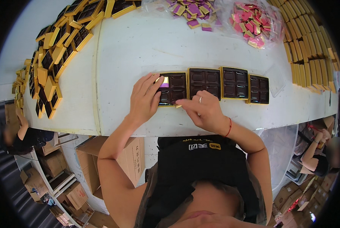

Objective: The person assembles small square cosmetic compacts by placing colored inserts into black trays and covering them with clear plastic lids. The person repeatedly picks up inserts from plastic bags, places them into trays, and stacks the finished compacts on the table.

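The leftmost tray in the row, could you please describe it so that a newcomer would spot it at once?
On the white table, in front of the person, four dark brown, gold-edged trays lie in a row. The leftmost tray has the left hand over its left side. Unlike its three neighbours, it shows a small purple-and-gold piece near its upper left corner.

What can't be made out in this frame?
All in the head view:
Left edge of the dark tray: partly hidden by the left hand.
Right hand's hold on the small gold piece: the hand covers it.
Purple-and-gold pile: cut off by upper edge.
Far-right co-worker's hands: too small to tell what they hold.
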`<state>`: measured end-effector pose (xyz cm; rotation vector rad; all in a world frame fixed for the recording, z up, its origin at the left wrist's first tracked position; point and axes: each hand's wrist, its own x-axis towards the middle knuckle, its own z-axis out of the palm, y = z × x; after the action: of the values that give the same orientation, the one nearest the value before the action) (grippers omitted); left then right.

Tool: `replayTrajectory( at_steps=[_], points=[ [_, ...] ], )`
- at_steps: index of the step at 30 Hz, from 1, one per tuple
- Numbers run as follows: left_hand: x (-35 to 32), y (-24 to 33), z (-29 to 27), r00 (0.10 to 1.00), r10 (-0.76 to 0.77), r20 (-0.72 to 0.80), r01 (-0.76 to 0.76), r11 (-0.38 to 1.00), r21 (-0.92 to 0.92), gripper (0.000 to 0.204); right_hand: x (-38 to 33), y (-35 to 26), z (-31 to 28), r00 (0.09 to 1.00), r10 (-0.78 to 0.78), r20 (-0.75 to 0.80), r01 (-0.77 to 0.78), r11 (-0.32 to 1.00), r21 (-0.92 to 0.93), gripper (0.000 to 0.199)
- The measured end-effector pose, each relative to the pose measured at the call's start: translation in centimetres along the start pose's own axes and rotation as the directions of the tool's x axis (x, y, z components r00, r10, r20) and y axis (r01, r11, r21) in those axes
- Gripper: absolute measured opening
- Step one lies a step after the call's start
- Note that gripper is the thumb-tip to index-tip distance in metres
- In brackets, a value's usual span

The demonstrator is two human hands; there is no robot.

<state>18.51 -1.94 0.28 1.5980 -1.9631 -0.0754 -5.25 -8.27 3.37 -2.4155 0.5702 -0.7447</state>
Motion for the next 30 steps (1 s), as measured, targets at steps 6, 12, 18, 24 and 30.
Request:
replayTrajectory(
  at_steps=[6,12,18,24,30],
  points=[
    [0.3,0.3,-0.6,0.997,0.040,0.065,-0.045,0.996,0.074,0.048,2.3,0.9,0.2,0.990,0.070,-0.122,-0.039,0.970,0.239,0.018],
    [0.8,0.7,-0.8,0.993,0.080,0.091,-0.095,0.980,0.177,0.046,2.0,1.6,1.7,0.998,0.033,-0.054,-0.028,0.996,0.087,0.020],
    [0.2,0.9,-0.1,0.997,-0.005,0.079,-0.001,0.997,0.079,0.045,1.6,1.9,2.6,0.997,0.021,-0.079,-0.022,1.000,-0.014,0.025],
    [0.4,1.6,0.3,0.998,0.020,0.062,-0.030,0.986,0.165,0.038,0.8,1.8,1.4,0.982,-0.179,0.052,0.186,0.959,-0.216,0.021],
    [9.1,-0.4,0.2,1.000,-0.012,0.007,0.012,1.000,0.002,0.016,7.7,7.2,-3.2,0.974,-0.085,-0.208,0.053,0.986,-0.157,0.019]
  ],
)
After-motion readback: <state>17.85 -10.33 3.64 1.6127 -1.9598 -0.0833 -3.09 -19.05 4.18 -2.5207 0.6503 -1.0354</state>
